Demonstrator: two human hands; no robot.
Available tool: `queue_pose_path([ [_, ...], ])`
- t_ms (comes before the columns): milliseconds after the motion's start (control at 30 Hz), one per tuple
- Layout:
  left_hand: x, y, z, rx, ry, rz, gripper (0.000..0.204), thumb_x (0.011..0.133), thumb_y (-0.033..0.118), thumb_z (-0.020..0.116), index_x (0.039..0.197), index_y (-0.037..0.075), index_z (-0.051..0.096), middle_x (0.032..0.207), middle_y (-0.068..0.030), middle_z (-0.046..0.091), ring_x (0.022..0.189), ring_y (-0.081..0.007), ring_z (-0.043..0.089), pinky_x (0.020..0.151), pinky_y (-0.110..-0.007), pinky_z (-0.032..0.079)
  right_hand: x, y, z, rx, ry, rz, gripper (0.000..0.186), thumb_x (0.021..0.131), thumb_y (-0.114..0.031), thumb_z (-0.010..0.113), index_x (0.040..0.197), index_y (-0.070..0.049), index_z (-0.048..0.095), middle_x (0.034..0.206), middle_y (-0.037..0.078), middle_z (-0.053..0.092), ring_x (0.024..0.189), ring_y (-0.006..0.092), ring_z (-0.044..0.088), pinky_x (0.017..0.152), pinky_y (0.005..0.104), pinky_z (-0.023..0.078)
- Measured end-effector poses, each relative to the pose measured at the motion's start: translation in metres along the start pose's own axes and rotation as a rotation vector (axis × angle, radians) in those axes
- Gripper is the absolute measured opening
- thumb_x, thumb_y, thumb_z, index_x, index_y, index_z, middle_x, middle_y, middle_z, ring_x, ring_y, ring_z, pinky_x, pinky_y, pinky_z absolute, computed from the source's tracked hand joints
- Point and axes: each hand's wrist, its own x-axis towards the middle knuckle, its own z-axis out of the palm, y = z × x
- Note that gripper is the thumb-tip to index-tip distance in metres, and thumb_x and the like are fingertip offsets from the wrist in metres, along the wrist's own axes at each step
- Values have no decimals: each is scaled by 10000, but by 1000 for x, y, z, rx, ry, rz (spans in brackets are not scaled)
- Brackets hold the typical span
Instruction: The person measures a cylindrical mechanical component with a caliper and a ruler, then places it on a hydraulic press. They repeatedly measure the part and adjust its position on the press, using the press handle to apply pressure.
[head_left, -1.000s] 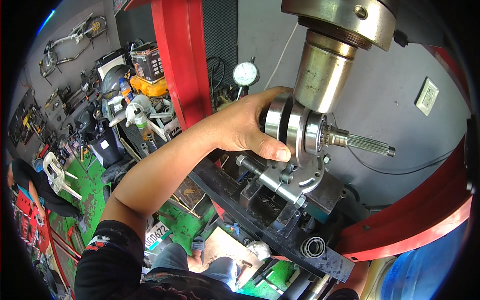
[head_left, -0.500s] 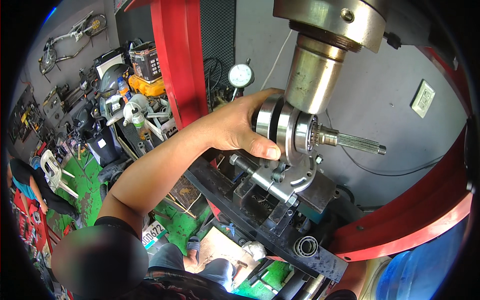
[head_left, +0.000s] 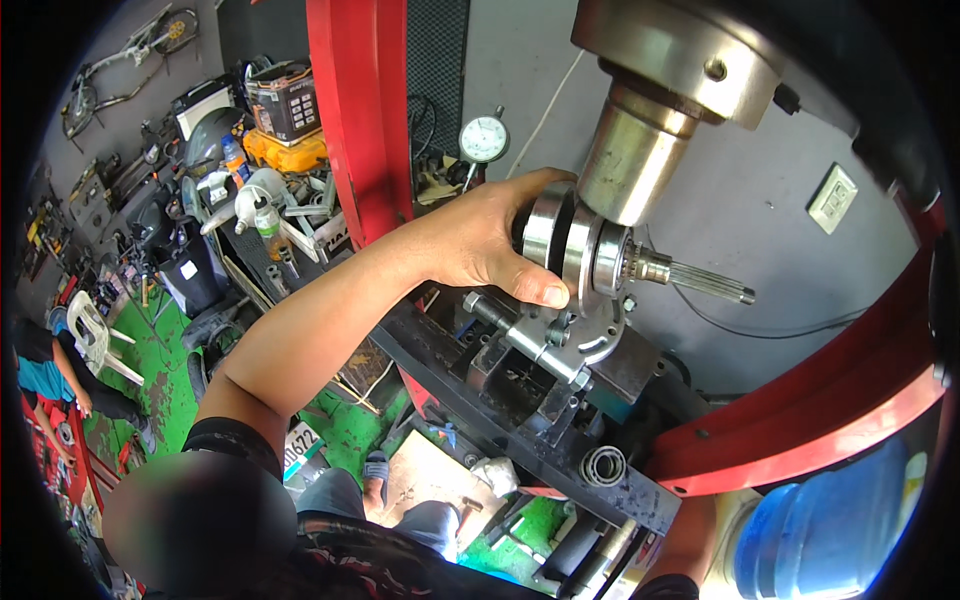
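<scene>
My left hand (head_left: pixel 510 250) is wrapped round the near side of a crankshaft (head_left: pixel 578 255), thumb along its polished round webs. The crankshaft lies tilted, with a bearing (head_left: pixel 610 258) and its splined shaft end (head_left: pixel 710 280) pointing right. Just above it hangs the thick steel ram (head_left: pixel 640 150) of a press; whether they touch I cannot tell. Beneath sits a silver slotted fixture plate (head_left: pixel 580 345) with long bolts, on black blocks. My right forearm (head_left: pixel 692 530) runs up behind the press beam at the lower right, and that hand is hidden.
Red press uprights (head_left: pixel 360 120) flank the work. A loose metal ring (head_left: pixel 604 465) rests on the black beam (head_left: pixel 640 500). A dial gauge (head_left: pixel 484 138) stands behind my hand. A blue water jug (head_left: pixel 820 530) is at lower right; another person (head_left: pixel 70 375) is at far left.
The view has shifted slightly. My left hand keeps its grip on the crankshaft, whose position under the ram looks nearly the same.
</scene>
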Motion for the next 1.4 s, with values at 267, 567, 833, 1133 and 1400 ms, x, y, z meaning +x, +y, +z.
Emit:
queue_pose_path([
  [267, -14, 9, -16, 195, 36, -49, 1222, 579, 582, 913, 1514, -30, 418, 1301, -247, 673, 1234, -350, 650, 1063, -389, 479, -250, -86, -205, 522, 143, -84, 331, 985, -263, 658, 760, -37, 570, 578, 11, 522, 485, 105, 443, 452, 263, 372],
  [567, -2, -4, -19, 277, -4, 4, 1181, 584, 630, 886, 1503, 38, 438, 1313, -240, 661, 1243, -378, 644, 1038, -426, 495, -395, -383, -283, 33, -277, -1120, 1094, 653, -448, 919, 1478, 86, 439, 1504, 314, 469, 1429, 428, 442, 1191, 520, 339],
  [833, 5, 4, -15, 305, -27, 42, 1170, 549, 656, 888, 1468, 55, 484, 1269, -236, 682, 1208, -395, 658, 1007, -438, 512, -340, -450, -216, -448, -569, -1067, 1311, 627, -664, 870, 1486, 168, 333, 1535, 402, 338, 1491, 483, 300, 1246, 505, 268],
  [1133, -1, 1, -16, 219, -12, 4, 1174, 547, 573, 931, 1479, 24, 474, 1334, -192, 653, 1261, -309, 634, 1069, -393, 478, -340, -444, -209, -258, -556, -1076, 1105, 607, -451, 888, 1398, 171, 429, 1420, 359, 440, 1387, 474, 413, 1191, 480, 356],
  [1400, -3, 3, -10, 286, 58, 30, 1175, 523, 683, 871, 1460, 70, 514, 1256, -200, 704, 1186, -378, 676, 1013, -443, 516, -339, -441, -213, -177, -593, -1070, 1054, 595, -393, 903, 1385, 143, 456, 1377, 332, 466, 1347, 460, 444, 1155, 467, 397],
])
